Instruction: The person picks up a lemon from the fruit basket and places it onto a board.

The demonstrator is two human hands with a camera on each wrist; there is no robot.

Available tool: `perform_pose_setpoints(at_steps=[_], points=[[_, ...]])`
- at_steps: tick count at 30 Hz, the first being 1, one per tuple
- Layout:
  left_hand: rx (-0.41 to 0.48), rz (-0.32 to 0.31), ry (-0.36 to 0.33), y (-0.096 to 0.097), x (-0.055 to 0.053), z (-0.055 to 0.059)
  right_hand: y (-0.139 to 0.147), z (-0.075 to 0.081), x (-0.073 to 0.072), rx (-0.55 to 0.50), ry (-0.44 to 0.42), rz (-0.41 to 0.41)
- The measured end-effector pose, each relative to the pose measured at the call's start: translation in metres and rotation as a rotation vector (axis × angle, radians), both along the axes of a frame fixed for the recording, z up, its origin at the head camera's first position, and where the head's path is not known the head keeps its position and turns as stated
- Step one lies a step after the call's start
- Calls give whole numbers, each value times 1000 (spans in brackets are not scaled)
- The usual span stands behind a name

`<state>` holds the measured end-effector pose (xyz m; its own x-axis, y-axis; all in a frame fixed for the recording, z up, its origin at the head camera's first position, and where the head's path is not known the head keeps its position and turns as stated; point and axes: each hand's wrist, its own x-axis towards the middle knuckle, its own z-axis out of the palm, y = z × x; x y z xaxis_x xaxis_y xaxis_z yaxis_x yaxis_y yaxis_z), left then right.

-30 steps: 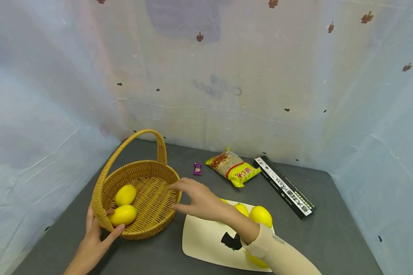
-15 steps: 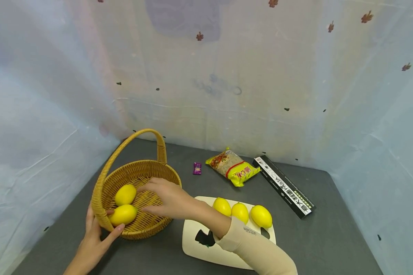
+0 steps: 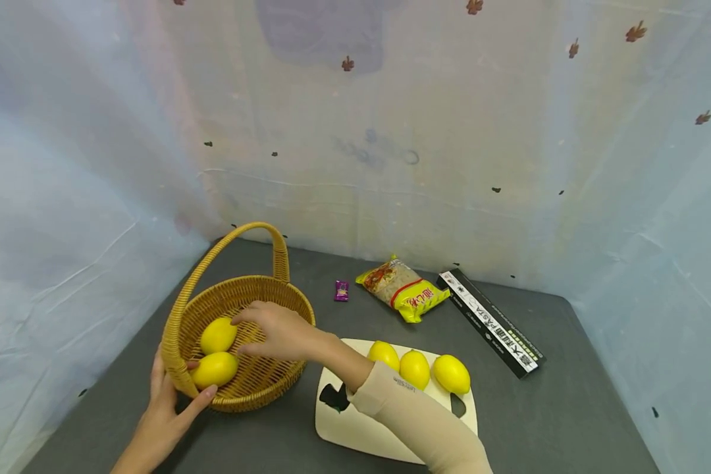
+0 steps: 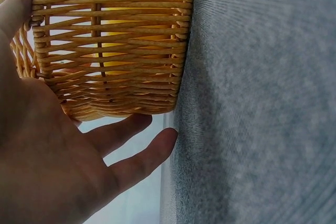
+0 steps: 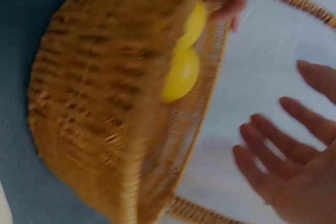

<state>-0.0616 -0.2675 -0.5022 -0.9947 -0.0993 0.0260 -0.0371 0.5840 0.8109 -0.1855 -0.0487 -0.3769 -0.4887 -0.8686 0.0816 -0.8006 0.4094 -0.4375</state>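
While the left hand [image 3: 167, 411] is gripping the wicker basket [image 3: 259, 399], the loose, empty right hand [image 3: 277, 332] is moving farther across, so two lemons [image 3: 218, 336] are lying by its fingertips

PASTA, in bold capitals beside Chinese characters, runs down the long, narrow black-and-white box [image 3: 490, 322], well right of the right grip [image 3: 281, 332]! Nearer that grip, red 通心粉 on the yellow-and-clear plastic bag [image 3: 403, 288]. Behind the grip, Let'sSlim on the beige fabric sleeve [image 3: 421, 421]. The small, shiny purple packet [image 3: 341, 291] ahead: print too tiny.
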Motion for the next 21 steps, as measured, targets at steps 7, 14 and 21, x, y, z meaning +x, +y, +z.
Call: perform_pose_setpoints(at_steps=[7, 14, 21], points=[[6, -15, -2, 2, -2, -2, -4, -9, -22, -31, -33, 23], [2, -17, -8, 0, -1, -1, -29, 2, -27, 23, -41, -1], [23, -18, -5, -3, -2, -5, -60, 5, -25, 154, 22, -83]])
